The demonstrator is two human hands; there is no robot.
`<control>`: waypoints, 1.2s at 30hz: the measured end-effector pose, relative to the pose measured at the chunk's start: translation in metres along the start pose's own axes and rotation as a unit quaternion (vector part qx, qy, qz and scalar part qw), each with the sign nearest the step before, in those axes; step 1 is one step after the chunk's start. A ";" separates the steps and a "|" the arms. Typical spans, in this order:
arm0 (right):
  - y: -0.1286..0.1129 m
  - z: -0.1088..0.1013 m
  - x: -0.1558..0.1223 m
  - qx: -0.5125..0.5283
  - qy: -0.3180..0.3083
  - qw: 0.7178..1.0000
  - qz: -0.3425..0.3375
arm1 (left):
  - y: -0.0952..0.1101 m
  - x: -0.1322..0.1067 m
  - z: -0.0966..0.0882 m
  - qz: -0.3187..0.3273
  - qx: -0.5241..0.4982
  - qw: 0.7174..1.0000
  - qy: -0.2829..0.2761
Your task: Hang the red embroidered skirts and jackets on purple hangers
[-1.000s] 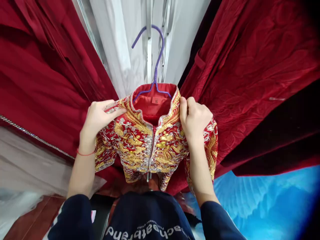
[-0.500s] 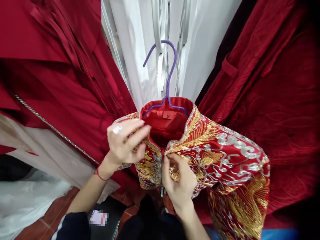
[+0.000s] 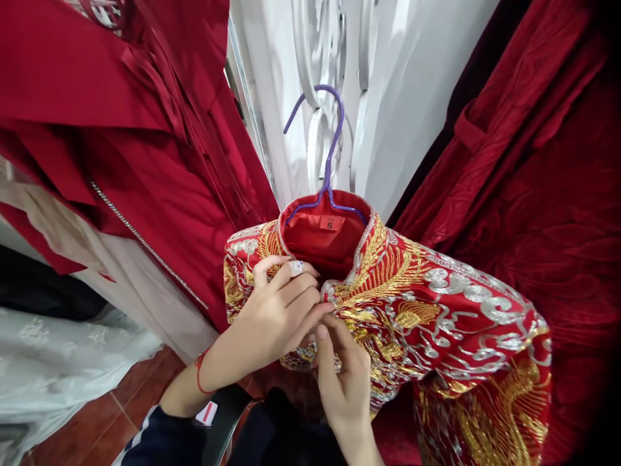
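A red jacket point(image 3: 466, 310) with gold and silver embroidery hangs on a purple hanger point(image 3: 336, 139). Its collar stands up, and a red label point(image 3: 331, 223) marked S shows inside. My left hand point(image 3: 279, 310), with a red string bracelet point(image 3: 199, 372) at the wrist and something small and white on a finger, is closed at the front edge just below the collar. Close beneath it, my right hand point(image 3: 345, 378) pinches the same front opening between thumb and fingers. The fastening between the fingertips is mostly hidden.
The hanger's hook sits in a white metal ring rack point(image 3: 317, 139). Plain red garments point(image 3: 194, 188) hang at the left, with dark red ones point(image 3: 557, 213) at the right. A white lace-trimmed garment point(image 3: 72, 362) reaches down near the tiled floor point(image 3: 107, 414).
My left hand has come right and down from the left side of the collar to the front opening, meeting my right hand. The right hand stays at the edge, slightly lower.
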State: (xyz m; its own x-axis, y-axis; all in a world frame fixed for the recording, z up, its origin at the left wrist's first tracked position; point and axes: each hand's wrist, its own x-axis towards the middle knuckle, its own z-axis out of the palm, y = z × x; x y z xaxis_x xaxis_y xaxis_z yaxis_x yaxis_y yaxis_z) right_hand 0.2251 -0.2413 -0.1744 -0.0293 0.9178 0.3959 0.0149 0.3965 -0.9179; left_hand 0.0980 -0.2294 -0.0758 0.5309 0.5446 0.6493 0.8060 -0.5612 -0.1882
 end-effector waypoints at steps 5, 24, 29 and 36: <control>-0.015 -0.008 0.013 0.036 -0.049 0.998 -0.002 | 0.013 0.004 -0.011 -0.049 -0.005 0.999 -0.021; -0.010 -0.004 0.017 0.061 0.020 0.992 -0.112 | 0.033 -0.002 -0.007 -0.104 0.009 0.994 0.025; -0.010 -0.004 0.018 0.041 0.033 0.990 -0.134 | 0.031 -0.002 -0.008 -0.107 0.007 0.994 0.009; -0.005 0.004 0.018 0.045 0.055 0.989 -0.130 | 0.031 -0.003 -0.007 -0.099 -0.004 0.995 0.026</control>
State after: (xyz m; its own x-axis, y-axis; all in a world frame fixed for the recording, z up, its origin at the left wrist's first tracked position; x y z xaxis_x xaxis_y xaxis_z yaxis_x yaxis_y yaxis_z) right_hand 0.2207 -0.2265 -0.1632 0.0878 0.7836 0.6150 -0.0679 0.6206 -0.7811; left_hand 0.1194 -0.2529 -0.0785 0.3480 0.6115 0.7106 0.8907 -0.4522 -0.0471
